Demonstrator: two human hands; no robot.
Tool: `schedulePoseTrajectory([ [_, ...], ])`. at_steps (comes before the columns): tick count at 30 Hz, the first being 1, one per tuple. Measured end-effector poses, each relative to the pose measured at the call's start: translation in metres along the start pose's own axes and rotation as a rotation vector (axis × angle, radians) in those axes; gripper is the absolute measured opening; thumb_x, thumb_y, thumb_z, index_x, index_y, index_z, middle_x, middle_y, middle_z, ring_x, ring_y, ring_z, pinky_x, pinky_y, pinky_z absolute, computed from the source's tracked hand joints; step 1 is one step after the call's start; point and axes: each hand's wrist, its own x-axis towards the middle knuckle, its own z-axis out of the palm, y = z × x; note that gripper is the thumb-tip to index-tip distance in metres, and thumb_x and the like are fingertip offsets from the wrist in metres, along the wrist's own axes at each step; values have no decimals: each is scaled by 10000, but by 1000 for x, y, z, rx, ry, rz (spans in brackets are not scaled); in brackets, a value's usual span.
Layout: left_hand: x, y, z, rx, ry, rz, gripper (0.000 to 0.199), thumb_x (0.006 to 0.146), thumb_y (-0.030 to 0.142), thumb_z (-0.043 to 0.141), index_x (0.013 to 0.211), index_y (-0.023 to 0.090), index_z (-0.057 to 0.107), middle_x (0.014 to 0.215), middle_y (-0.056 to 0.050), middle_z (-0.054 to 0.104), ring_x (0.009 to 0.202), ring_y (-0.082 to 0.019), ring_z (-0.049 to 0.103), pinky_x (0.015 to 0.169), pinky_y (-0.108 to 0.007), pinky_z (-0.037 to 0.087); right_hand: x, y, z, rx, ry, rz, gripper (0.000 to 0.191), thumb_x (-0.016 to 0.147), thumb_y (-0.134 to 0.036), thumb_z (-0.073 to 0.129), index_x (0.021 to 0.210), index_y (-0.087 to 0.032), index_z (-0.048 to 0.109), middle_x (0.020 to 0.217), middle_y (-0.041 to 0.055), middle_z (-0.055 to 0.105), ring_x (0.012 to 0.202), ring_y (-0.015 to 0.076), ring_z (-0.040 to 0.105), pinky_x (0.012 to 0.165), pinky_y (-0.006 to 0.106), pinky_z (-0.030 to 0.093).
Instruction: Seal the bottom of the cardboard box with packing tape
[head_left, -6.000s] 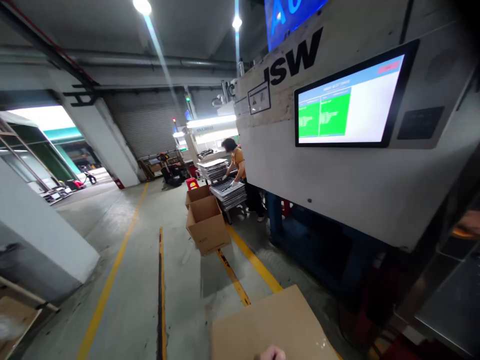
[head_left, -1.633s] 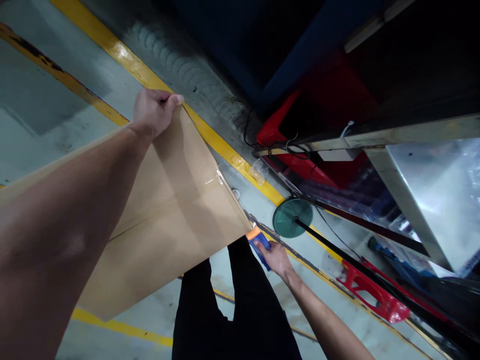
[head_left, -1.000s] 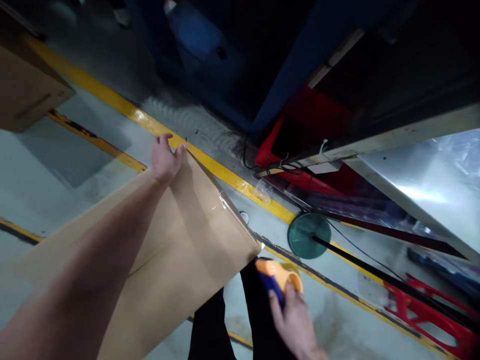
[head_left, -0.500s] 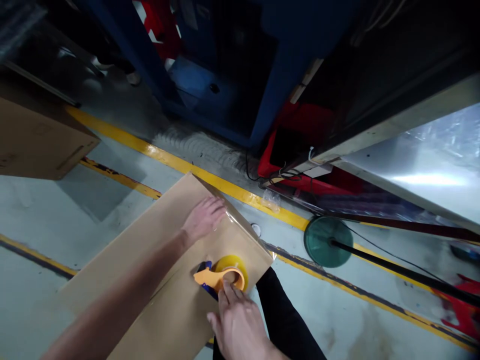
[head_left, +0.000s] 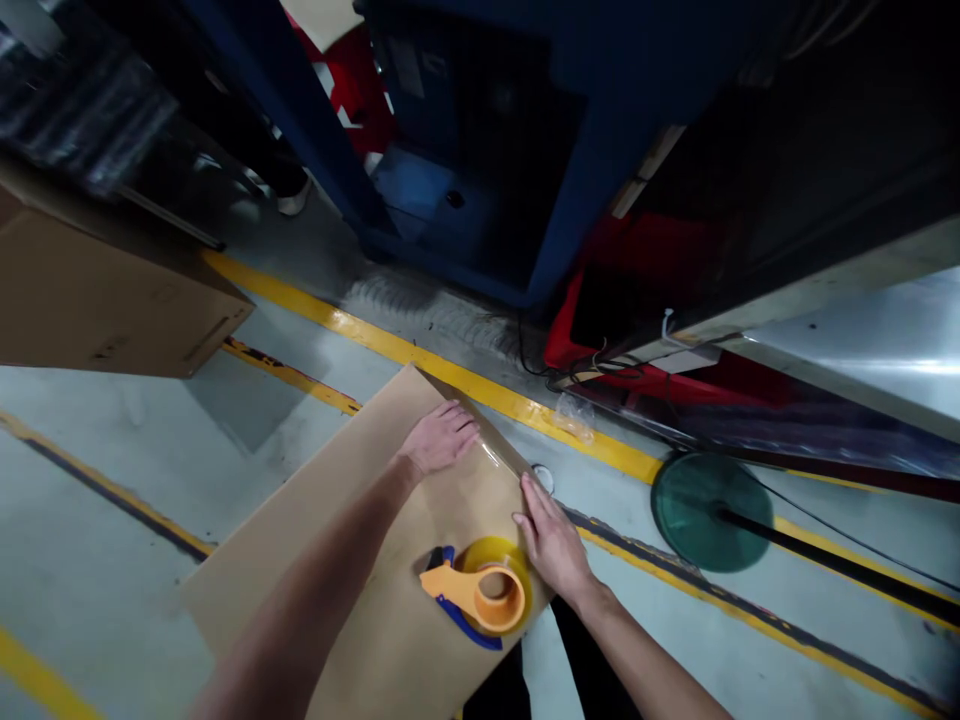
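A brown cardboard box [head_left: 315, 510] stands below me, with a strip of clear tape [head_left: 491, 455] shining near its far edge. My left hand [head_left: 441, 438] lies flat on the top close to the far corner, fingers stretched out beside the tape. At the box's right edge rests my right hand [head_left: 551, 535], its fingers extended along the edge and holding nothing. Just left of that hand, a tape dispenser [head_left: 480, 598] with an orange frame, blue parts and a yellow roll lies on its side on the box, touched by neither hand.
Another large carton [head_left: 112, 290] is at the left. A green round base with a black pole [head_left: 701, 515] stands to the right, by a metal-topped table [head_left: 885, 340]. A blue machine frame [head_left: 450, 240] is ahead; a person's shoe [head_left: 294, 197] shows far left.
My right hand has let go of the tape dispenser and moved up to the box's right edge. The dispenser stays lying on the box. My left hand remains flat; the view has shifted.
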Motion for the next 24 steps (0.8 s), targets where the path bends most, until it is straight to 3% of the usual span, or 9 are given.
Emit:
schedulePoseTrajectory([
  [5, 4, -56, -16, -56, -64, -272, 374, 1006, 401, 438, 949, 211, 754, 987, -77, 768, 1038, -239, 682, 1239, -555, 261, -4, -3, -8, 30, -30, 27, 632, 1039, -348, 411, 1615, -138, 257, 1632, 133, 342, 1501, 248, 375, 1228, 468, 404],
  [8, 16, -79, -17, -49, -84, -578, 341, 946, 362, 462, 984, 171, 742, 1136, -115, 749, 1250, -291, 612, 1255, -642, 82, 1, -5, -16, 67, -87, 99, 678, 1023, -376, 434, 1611, -93, 251, 1646, 146, 307, 1514, 254, 350, 1245, 454, 372],
  [11, 35, -85, -18, -156, -194, -953, 501, 911, 353, 471, 1344, 141, 609, 1402, -182, 619, 1353, -346, 544, 1223, -682, 161, 9, -4, -24, 102, -148, 215, 743, 998, -415, 474, 1610, -67, 237, 1627, 171, 347, 1487, 269, 397, 1229, 451, 388],
  [14, 52, -80, -23, -191, -230, -1166, 702, 914, 378, 467, 1547, 92, 365, 1456, -224, 562, 1387, -377, 509, 1211, -601, 283, 13, -8, -30, 111, -147, 242, 762, 986, -416, 495, 1599, -35, 249, 1620, 189, 360, 1487, 279, 393, 1246, 438, 359],
  [16, 59, -77, -24, -186, -229, -1244, 716, 903, 382, 477, 1547, 90, 360, 1436, -199, 589, 1376, -374, 520, 1201, -560, 331, 6, -13, -36, 93, -76, 183, 748, 976, -395, 518, 1583, -24, 286, 1650, 196, 294, 1533, 294, 297, 1270, 452, 307],
  [18, 61, -77, -21, -190, -228, -1288, 709, 888, 394, 493, 1532, 116, 387, 1399, -161, 629, 1355, -362, 545, 1191, -544, 360, -12, -16, -42, 97, 115, 153, 700, 956, -423, 565, 1535, -66, 399, 1631, 192, 343, 1529, 301, 298, 1263, 471, 308],
  [19, 61, -78, -18, -190, -218, -1300, 699, 880, 397, 502, 1520, 131, 406, 1380, -146, 645, 1344, -355, 556, 1187, -541, 367, -25, -16, -44, 119, 260, 205, 659, 942, -457, 591, 1480, -95, 476, 1571, 191, 438, 1482, 298, 374, 1234, 469, 350],
  [21, 59, -80, -12, -181, -184, -1294, 677, 862, 408, 517, 1487, 155, 452, 1354, -129, 664, 1330, -344, 571, 1179, -543, 371, -53, -11, -46, 214, 533, 498, 569, 917, -540, 604, 1318, -137, 591, 1291, 162, 655, 1225, 261, 594, 1082, 418, 490],
  [24, 55, -82, -5, -137, -146, -1286, 665, 816, 427, 528, 1436, 187, 515, 1317, -115, 688, 1310, -353, 582, 1145, -560, 395, -83, 6, -38, 412, 609, 1054, 512, 871, -633, 589, 1037, -151, 645, 820, 67, 685, 767, 202, 638, 742, 330, 551],
])
